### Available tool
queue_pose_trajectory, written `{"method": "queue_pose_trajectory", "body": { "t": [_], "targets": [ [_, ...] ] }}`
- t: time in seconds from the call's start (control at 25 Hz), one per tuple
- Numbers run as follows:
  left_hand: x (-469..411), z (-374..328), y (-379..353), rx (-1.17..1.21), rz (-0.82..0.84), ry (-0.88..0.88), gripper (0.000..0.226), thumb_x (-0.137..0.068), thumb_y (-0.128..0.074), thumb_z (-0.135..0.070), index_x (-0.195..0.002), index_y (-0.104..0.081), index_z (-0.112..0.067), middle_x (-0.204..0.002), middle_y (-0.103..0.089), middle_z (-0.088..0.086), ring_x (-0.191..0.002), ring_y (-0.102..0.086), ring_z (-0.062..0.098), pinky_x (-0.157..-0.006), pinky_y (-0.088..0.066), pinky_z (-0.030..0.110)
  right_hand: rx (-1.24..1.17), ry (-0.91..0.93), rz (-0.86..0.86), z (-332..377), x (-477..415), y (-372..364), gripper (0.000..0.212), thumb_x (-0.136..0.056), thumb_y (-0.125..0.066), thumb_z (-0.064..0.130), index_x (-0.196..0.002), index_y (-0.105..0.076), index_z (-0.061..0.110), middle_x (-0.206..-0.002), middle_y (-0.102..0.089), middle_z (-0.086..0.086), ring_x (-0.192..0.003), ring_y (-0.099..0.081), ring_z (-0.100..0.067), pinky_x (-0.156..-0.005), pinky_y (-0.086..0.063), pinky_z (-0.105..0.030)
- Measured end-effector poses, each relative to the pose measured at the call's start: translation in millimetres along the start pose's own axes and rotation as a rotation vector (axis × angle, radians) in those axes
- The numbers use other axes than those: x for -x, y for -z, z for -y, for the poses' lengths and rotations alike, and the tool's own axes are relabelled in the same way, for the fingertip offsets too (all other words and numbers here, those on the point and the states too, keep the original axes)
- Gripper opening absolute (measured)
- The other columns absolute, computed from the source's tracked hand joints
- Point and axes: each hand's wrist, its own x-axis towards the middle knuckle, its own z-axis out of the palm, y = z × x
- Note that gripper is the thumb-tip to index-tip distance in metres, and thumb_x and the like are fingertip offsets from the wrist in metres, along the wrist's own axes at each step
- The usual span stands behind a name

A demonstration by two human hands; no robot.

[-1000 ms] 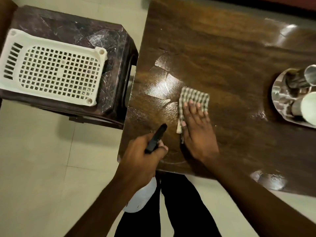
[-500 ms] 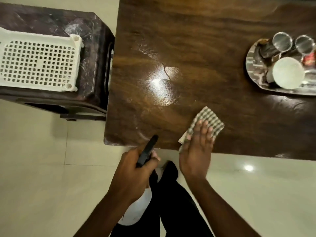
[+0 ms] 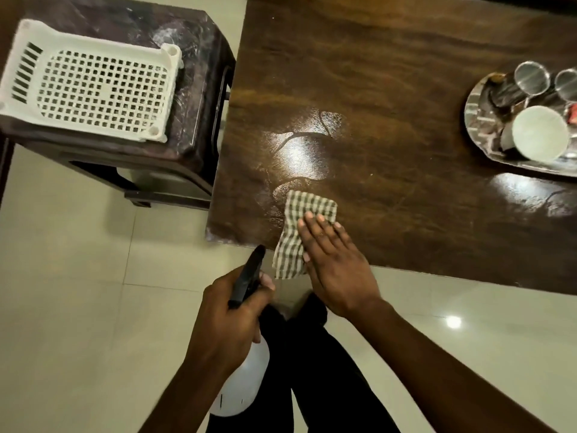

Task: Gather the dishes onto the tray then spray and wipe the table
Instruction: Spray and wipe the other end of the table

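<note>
The right hand (image 3: 335, 264) lies flat, fingers extended, palm down on the checked cloth (image 3: 301, 229), pressing it onto the near left corner of the wooden table (image 3: 406, 120). The cloth's near end overhangs the table edge. The left hand (image 3: 228, 323) is clenched around the spray bottle (image 3: 242, 379), held off the table, just left of the cloth. The steel tray (image 3: 480, 120) with cups sits far right.

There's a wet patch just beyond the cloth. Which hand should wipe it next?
The right hand. It lies flat on the checked cloth, just short of the wet patch on the table. The left hand is off the table edge, its grip closed on the spray bottle.
</note>
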Motion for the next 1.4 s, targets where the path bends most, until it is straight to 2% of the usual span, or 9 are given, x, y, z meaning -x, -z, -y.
{"method": "queue_pose_trajectory", "body": {
  "t": [0.16,0.36,0.56,0.64,0.84,0.96,1.04,1.28,1.4],
  "targets": [
    [-3,5,20,0.039,-0.074,-0.028,0.017,-0.09,-0.068,-0.034,-0.082,-0.072,-0.018,-0.076,-0.069,0.028,-0.039,-0.054,0.028,-0.051,-0.048,0.034,-0.168,-0.264,-0.037,82,-23,-17,0.067,-0.114,-0.024,0.039,-0.172,-0.003,0.013,-0.18,0.008,-0.006,-0.166,0.012,-0.021,-0.136,0.001,-0.042],
    [-8,8,53,0.05,-0.128,-0.038,0.015,-0.088,-0.069,-0.034,-0.082,-0.073,-0.022,-0.073,-0.066,0.035,-0.041,-0.052,0.031,-0.054,-0.05,0.05,-0.004,0.116,0.132,146,-88,-17,0.077,-0.1,-0.007,0.039,-0.171,0.006,0.011,-0.179,0.014,-0.009,-0.165,0.018,-0.025,-0.135,0.002,-0.044],
    [-11,7,81,0.074,-0.166,-0.013,0.015,-0.086,-0.069,-0.036,-0.081,-0.073,-0.022,-0.076,-0.068,0.033,-0.041,-0.053,0.025,-0.056,-0.051,0.045,0.133,0.344,0.13,136,-106,-8,0.079,-0.105,-0.038,0.036,-0.171,-0.004,0.009,-0.18,0.002,-0.01,-0.167,0.004,-0.025,-0.136,-0.004,-0.044],
    [-15,7,84,0.075,-0.162,0.002,0.017,-0.085,-0.068,-0.035,-0.079,-0.072,-0.02,-0.078,-0.067,0.034,-0.04,-0.053,0.026,-0.057,-0.05,0.041,0.148,0.373,0.084,119,-102,-7,0.073,-0.109,-0.038,0.036,-0.171,-0.009,0.009,-0.18,-0.004,-0.011,-0.167,-0.003,-0.025,-0.135,-0.009,-0.044],
    [-26,5,74,0.072,-0.134,-0.003,0.02,-0.088,-0.071,-0.03,-0.085,-0.072,-0.011,-0.078,-0.07,0.028,-0.037,-0.054,0.025,-0.052,-0.048,0.03,0.105,0.089,0.02,69,-64,-2,0.067,-0.115,-0.029,0.042,-0.172,-0.01,0.013,-0.18,-0.002,-0.005,-0.167,-0.001,-0.02,-0.135,-0.013,-0.042],
    [-33,4,62,0.037,-0.106,-0.036,0.02,-0.099,-0.073,-0.018,-0.086,-0.069,-0.004,-0.078,-0.067,0.032,-0.037,-0.053,0.022,-0.052,-0.047,0.035,0.091,-0.122,-0.086,26,-27,7,0.065,-0.113,-0.032,0.043,-0.171,-0.02,0.015,-0.18,-0.012,-0.005,-0.167,-0.01,-0.019,-0.134,-0.019,-0.044],
    [-35,2,54,0.051,-0.09,-0.044,0.026,-0.095,-0.071,-0.026,-0.086,-0.068,-0.003,-0.078,-0.067,0.032,-0.038,-0.051,0.021,-0.053,-0.048,0.04,0.091,-0.194,-0.148,14,-14,11,0.063,-0.11,-0.04,0.043,-0.167,-0.034,0.017,-0.177,-0.026,-0.005,-0.164,-0.025,-0.021,-0.129,-0.029,-0.047],
    [-31,-4,51,0.094,-0.071,-0.018,0.023,-0.09,-0.068,-0.035,-0.084,-0.07,-0.012,-0.08,-0.066,0.033,-0.038,-0.05,0.018,-0.05,-0.047,0.036,0.077,-0.084,-0.209,2,-30,34,0.037,-0.104,-0.055,0.027,-0.136,-0.07,0.015,-0.138,-0.072,-0.009,-0.122,-0.067,-0.034,-0.106,-0.048,-0.045],
    [-17,-19,70,0.109,-0.085,-0.015,0.017,-0.1,-0.074,-0.023,-0.083,-0.071,-0.018,-0.08,-0.067,0.03,-0.038,-0.05,0.017,-0.051,-0.047,0.035,-0.282,-0.324,-0.22,29,-33,63,0.022,-0.106,-0.059,0.022,-0.124,-0.071,0.019,-0.11,-0.078,-0.004,-0.099,-0.073,-0.03,-0.078,-0.053,-0.036]
  ]
}}
